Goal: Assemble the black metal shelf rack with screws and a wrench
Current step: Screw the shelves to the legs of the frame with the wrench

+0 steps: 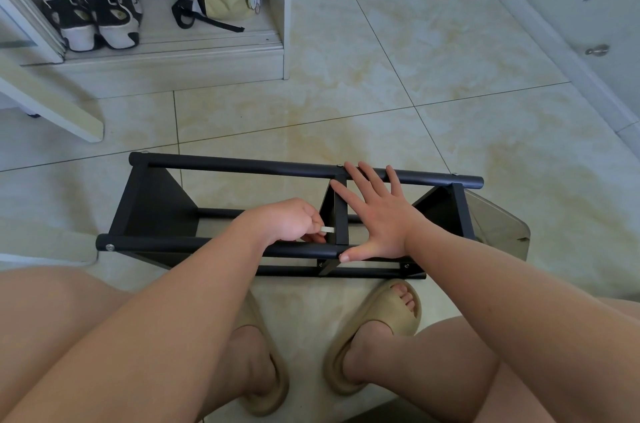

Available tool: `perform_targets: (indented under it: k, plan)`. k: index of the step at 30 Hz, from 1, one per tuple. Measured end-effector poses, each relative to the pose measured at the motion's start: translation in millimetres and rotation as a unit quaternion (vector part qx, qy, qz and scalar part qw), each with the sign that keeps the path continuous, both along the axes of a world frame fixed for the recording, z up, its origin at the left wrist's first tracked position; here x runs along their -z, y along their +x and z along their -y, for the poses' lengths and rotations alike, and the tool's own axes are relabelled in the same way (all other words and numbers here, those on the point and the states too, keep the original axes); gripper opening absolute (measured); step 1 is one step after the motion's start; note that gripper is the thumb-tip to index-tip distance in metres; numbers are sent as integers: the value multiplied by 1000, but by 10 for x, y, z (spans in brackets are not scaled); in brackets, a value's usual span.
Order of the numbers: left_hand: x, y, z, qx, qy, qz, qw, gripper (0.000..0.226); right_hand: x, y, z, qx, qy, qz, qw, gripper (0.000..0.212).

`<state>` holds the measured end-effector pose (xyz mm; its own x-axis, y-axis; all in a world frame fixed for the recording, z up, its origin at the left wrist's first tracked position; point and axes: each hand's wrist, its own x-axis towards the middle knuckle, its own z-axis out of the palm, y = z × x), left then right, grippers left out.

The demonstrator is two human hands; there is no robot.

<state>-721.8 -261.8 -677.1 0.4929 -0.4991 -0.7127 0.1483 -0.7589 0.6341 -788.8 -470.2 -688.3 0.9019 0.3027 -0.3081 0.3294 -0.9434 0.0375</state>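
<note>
Black rack (242,166) is lying on the tile floor (450,76), just ahead of 2 slippers (388,311). L hand (291,220) is pinching a small pale wrench (327,229) at the middle brace. R hand (377,214) is pressing flat w/ fingers spread, spanning both upper tubes.

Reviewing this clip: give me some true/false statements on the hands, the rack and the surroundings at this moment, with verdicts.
1. The right hand lies flat, fingers spread, across the rack. True.
2. The left hand holds nothing. False: it pinches a small pale tool, probably the wrench.
3. The rack stands on a table. False: it lies on the tiled floor.
4. Shoes sit in the cabinet at upper left. True.
5. The person is barefoot. False: they wear beige slippers.
</note>
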Motion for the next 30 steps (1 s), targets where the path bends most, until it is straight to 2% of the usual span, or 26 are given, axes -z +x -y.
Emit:
perform_targets:
  k: [6, 17, 21, 25, 28, 30]
  plan:
    - [9, 31, 7, 62, 37, 46, 996, 26, -7, -13, -5, 2, -3, -1, 1000, 127]
    - [-53, 20, 23, 156, 65, 60, 984, 14, -19, -11, -9, 3, -6, -3, 1000, 128]
    - [-60, 34, 11, 153, 66, 70, 984, 12, -26, -9, -12, 3, -6, -6, 1000, 128]
    - [-107, 71, -4, 105, 53, 101, 988, 14, -29, -11, -9, 2, -6, -8, 1000, 127]
    - [-119, 74, 16, 105, 66, 128, 984, 23, -32, -8, -12, 2, -6, -8, 1000, 127]
    - [-108, 66, 30, 103, 65, 131, 984, 19, -30, -8, -13, 3, -6, -7, 1000, 127]
